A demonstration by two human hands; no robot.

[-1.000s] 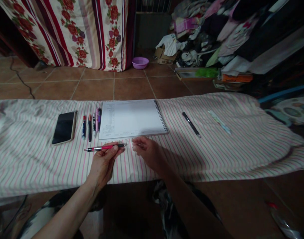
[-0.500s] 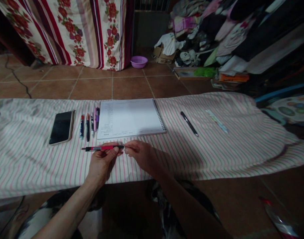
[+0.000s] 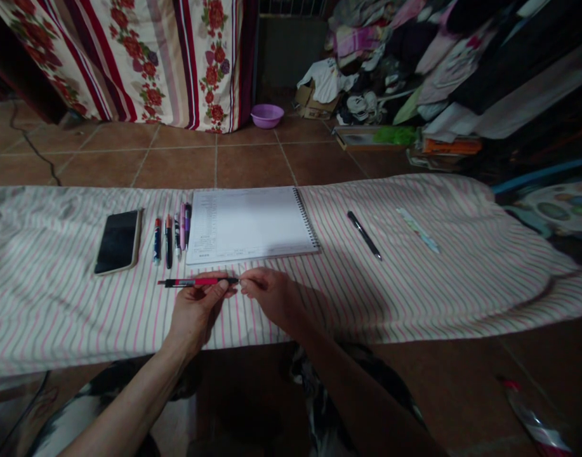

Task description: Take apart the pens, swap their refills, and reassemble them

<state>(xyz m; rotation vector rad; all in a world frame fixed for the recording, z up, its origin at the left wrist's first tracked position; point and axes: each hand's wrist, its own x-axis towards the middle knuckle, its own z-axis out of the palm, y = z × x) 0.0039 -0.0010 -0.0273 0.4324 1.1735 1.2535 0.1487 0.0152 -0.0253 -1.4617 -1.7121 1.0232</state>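
Note:
A red and black pen (image 3: 195,282) lies level in my left hand (image 3: 198,311), its tip end pointing right. My left thumb presses it against the fingers near that end. The fingertips of my right hand (image 3: 269,292) are pinched together right at the pen's tip; the tiny metal-looking bit between them is too small to make out clearly. Just beyond both hands lies an open spiral notebook (image 3: 257,222) with a blank white page and a printed left margin. Both hands are over the striped cloth (image 3: 281,336), close to its near edge.
Left of the notebook lie several pens (image 3: 169,241) in a row and a dark-screened phone (image 3: 118,241). To its right are a black pen (image 3: 364,235) and a pale, patterned pen-like stick (image 3: 418,230). A purple basin (image 3: 266,116) stands on the tiled floor.
The view has shifted very slightly. Both hands keep nearly the same hold on the red and black pen, with the right fingertips still at its tip.

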